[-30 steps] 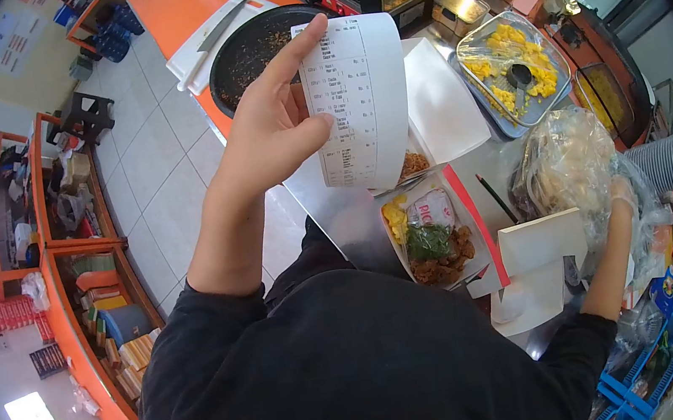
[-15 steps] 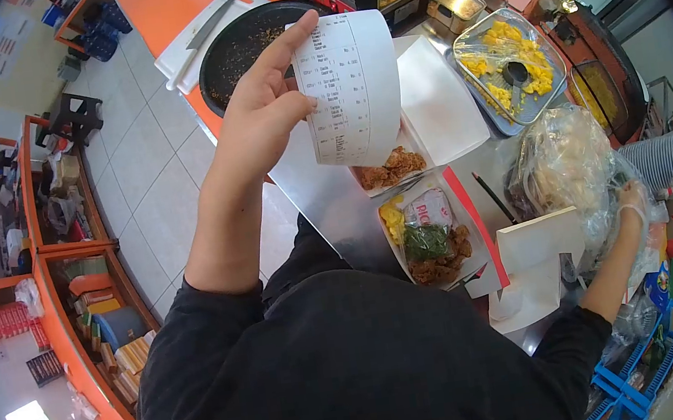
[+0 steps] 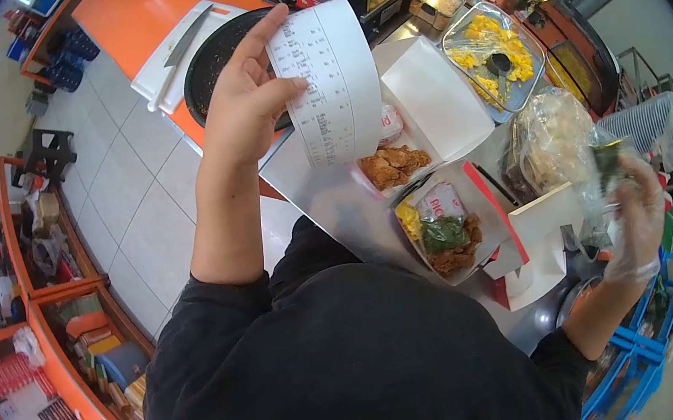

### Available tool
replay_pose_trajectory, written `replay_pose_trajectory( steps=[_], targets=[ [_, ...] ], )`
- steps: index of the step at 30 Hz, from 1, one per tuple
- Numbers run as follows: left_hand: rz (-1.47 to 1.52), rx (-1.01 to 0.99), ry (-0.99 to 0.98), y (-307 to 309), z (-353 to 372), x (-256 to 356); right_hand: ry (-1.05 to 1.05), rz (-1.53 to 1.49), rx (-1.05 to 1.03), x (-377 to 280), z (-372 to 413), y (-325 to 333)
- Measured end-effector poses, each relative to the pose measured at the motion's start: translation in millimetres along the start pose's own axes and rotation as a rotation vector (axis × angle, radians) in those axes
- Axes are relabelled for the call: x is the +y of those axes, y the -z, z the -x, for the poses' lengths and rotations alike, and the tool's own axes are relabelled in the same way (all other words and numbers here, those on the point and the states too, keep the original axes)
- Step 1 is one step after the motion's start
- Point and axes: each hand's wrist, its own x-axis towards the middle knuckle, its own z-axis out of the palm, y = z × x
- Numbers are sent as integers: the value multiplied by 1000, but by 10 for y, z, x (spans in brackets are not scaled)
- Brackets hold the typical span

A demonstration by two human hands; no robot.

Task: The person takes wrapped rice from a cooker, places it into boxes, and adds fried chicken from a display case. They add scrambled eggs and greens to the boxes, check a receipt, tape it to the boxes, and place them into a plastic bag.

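Note:
My left hand is closed on a long curled paper receipt, its printed side toward me. At the right, my right hand, in a clear plastic glove, grips a small clear plastic packet with dark green contents; motion blurs it. Below the receipt, one open white box holds fried chicken and a wrapped packet. Nearer my body, a second box holds yellow scrambled egg, a printed packet, a green bag and browned chicken.
Behind the boxes stands a tray of yellow egg with a dark spoon. A large plastic bag, stacked lids and blue baskets are at right. A black pan and a knife lie at back left.
My right hand has come up from beside the plastic bags with the small green packet in it. My left hand still holds the receipt, slightly further left in view.

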Motion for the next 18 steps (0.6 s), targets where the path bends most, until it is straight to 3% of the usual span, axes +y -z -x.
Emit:
replay_pose_trajectory(
  steps=[1, 3, 6, 7, 8, 10, 13, 15, 16, 17, 18],
  targets=[
    [27, -3, 13, 89, -41, 22, -6, -7, -118, -133, 143, -187],
    [102, -49, 11, 275, -138, 74, 190, 30, -313, -476, 355, -859],
    [171, -102, -4, 466, -223, 190, 505, 364, -358, -536, 290, -1842],
    [185, -109, -18, 534, -252, 240, 438, 366, -362, -432, 235, -2187],
    [196, -116, -21, 607, -283, 274, 500, 388, -312, -132, 134, -2560],
    [194, -158, -25, 727, -324, 351, 148, 901, -413, -89, 83, -2994],
    [248, -243, -11, 873, -492, 417, 623, 391, -155, -139, 23, -3154],
    [280, -297, 17, 954, -573, 408, 192, -379, -493, -697, 157, -3173],
    [287, -328, 14, 974, -639, 420, 354, -374, -529, -800, 131, -3233],
    [295, -361, 6, 972, -694, 452, 375, -344, -578, -842, 171, -3290],
    [199, -269, 57, 854, -681, 633, 398, -314, -627, -883, 212, -3348]
  ],
)
